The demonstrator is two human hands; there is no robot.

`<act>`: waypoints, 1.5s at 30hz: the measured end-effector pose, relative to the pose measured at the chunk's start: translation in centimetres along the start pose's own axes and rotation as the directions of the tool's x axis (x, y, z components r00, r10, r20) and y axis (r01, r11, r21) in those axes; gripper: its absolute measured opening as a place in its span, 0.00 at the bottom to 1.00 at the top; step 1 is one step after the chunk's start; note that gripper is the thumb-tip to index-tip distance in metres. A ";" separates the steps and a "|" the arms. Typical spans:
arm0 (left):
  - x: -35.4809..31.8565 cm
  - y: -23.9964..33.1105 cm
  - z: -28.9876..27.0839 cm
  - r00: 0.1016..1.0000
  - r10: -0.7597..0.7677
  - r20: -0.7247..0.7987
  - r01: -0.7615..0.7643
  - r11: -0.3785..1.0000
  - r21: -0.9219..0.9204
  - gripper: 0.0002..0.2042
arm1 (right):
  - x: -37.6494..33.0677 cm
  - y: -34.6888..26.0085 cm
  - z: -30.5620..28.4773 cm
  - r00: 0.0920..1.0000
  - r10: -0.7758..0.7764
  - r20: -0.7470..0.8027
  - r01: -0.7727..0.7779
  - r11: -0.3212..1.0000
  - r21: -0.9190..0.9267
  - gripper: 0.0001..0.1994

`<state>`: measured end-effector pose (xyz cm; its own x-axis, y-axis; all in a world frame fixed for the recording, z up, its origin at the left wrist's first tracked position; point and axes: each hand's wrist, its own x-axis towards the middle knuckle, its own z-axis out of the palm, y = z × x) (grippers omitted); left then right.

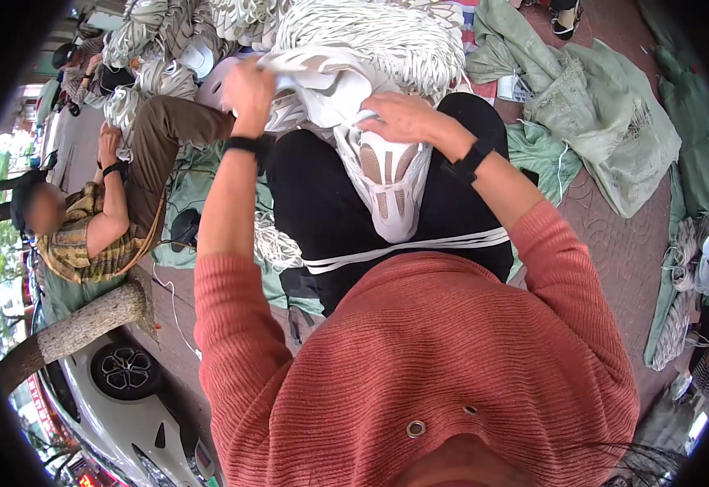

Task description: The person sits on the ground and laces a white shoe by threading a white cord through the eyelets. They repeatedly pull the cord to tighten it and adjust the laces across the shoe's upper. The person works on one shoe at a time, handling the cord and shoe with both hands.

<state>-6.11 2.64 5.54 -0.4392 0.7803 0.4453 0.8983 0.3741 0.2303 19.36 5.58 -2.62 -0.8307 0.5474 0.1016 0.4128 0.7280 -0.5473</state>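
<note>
My left hand (249,91) is closed at the left end of a loose white-and-beige shoe upper (326,85), lifted over my knees. At the right end of that piece, my right hand (405,119) has its fingers bent over the edge; its fingertips are partly hidden. Between my thighs lies another white-and-beige shoe upper (387,183), toe toward me, with mesh panels and pale laces or cords. White cords (419,243) run across my lap beneath it. Both my wrists wear dark bands.
Beyond my knees a large heap of white cord-like bundles (370,36) is piled up. Grey-green sacks (602,114) lie at the right on the paving. At the left a person (103,215) sits working, near a tree trunk (86,329) and a parked silver car (127,414).
</note>
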 end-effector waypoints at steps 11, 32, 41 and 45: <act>4.2 13.1 6.4 0.667 0.661 0.343 -0.742 0.631 0.226 0.08 | -2.0 -1.5 -0.2 0.996 0.011 -0.087 -0.017 0.997 -0.070 0.16; -17.3 1.2 5.1 0.836 0.209 0.507 0.210 0.732 -0.648 0.25 | 0.9 3.9 -2.0 0.952 0.132 0.274 -0.304 0.338 0.891 0.24; -17.3 1.6 6.2 0.832 0.259 0.491 0.189 0.699 -0.689 0.29 | 5.0 -1.1 -4.3 0.832 0.265 0.487 -0.513 0.036 0.858 0.15; -17.7 -0.1 5.2 0.837 0.205 0.507 0.315 0.577 -0.753 0.25 | 5.8 5.0 -4.7 0.802 0.023 0.597 -0.485 -0.561 0.671 0.12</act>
<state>1.63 -8.65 -6.84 -0.1766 0.9841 -0.0190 0.3705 0.0843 0.9250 18.37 14.35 -0.82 -0.8796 0.2089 -0.4273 -0.0798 -0.9505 -0.3002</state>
